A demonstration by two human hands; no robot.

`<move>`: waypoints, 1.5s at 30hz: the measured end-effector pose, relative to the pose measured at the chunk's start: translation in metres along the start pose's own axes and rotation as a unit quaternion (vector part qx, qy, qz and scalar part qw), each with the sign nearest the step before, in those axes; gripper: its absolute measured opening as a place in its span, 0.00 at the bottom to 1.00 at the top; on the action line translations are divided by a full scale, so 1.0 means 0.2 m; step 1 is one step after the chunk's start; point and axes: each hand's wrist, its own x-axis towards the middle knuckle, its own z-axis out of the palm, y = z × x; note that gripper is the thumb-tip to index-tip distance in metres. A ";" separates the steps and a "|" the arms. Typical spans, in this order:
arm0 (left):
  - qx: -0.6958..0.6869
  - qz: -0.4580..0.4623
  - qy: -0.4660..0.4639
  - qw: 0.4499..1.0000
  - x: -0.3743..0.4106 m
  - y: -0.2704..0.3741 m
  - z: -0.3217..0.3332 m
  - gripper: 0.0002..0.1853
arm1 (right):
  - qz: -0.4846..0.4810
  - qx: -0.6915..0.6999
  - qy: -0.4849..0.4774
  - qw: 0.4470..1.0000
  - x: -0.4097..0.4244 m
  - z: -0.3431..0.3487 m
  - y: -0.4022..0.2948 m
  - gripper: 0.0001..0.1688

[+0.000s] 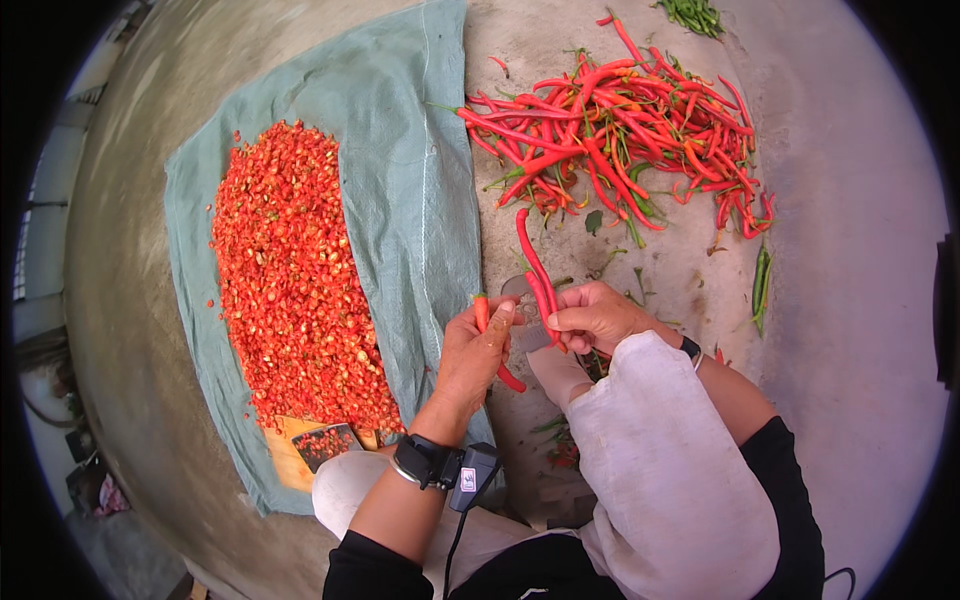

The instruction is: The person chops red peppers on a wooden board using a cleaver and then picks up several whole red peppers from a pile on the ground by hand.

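A single red chili pepper (511,377) runs through the grip of my left hand (474,349), its stem end poking out above the thumb. My right hand (600,315) pinches two long red chilies (534,255) near their lower ends, and they point away from me. Both hands are close together over the concrete, between a teal woven sheet and my shoe (519,286). Beyond them lies a heap of whole red chilies (630,127), many with green stems.
Chopped red chilies (300,262) form a long mound on the teal woven sheet (397,187). A cleaver blade (327,444) rests on a wooden board (289,457) at its near end. Green chilies lie at the top (691,16) and right (761,281). Loose stems (641,281) litter the concrete.
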 end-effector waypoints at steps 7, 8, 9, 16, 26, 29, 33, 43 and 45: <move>-0.016 0.016 -0.006 1.000 0.03 -0.03 0.00 0.10 | 0.015 -0.304 -0.079 0.949 -0.06 0.12 -0.11 0.11; -0.030 0.012 0.001 0.999 0.03 -0.03 -0.02 0.10 | 0.031 -0.355 -0.102 0.929 -0.06 0.12 -0.12 0.12; -0.045 0.008 0.005 0.999 0.03 -0.02 -0.03 0.09 | 0.051 -0.374 -0.132 0.916 -0.06 0.12 -0.12 0.13; -0.148 0.013 -0.041 0.988 0.03 0.10 -0.03 0.10 | 0.084 -0.442 -0.266 0.853 -0.02 0.05 -0.05 0.17; 0.023 0.039 -0.061 0.997 -0.02 0.12 -0.08 0.09 | -0.147 -0.259 0.029 0.954 -0.02 0.01 -0.25 0.13; 0.044 0.030 -0.066 0.996 -0.02 0.12 -0.06 0.10 | -0.157 -0.245 0.010 0.957 -0.01 0.03 -0.22 0.10; 0.081 0.013 -0.070 0.994 -0.02 0.11 -0.07 0.11 | -0.206 -0.273 0.017 0.940 -0.02 0.07 -0.20 0.09; 0.120 0.016 -0.164 0.979 -0.05 0.08 -0.10 0.11 | -0.198 -0.228 -0.062 0.951 -0.04 0.11 -0.19 0.07; 0.099 0.009 -0.206 0.973 -0.06 0.10 -0.09 0.11 | -0.122 -0.072 -0.145 0.979 -0.04 0.08 -0.17 0.07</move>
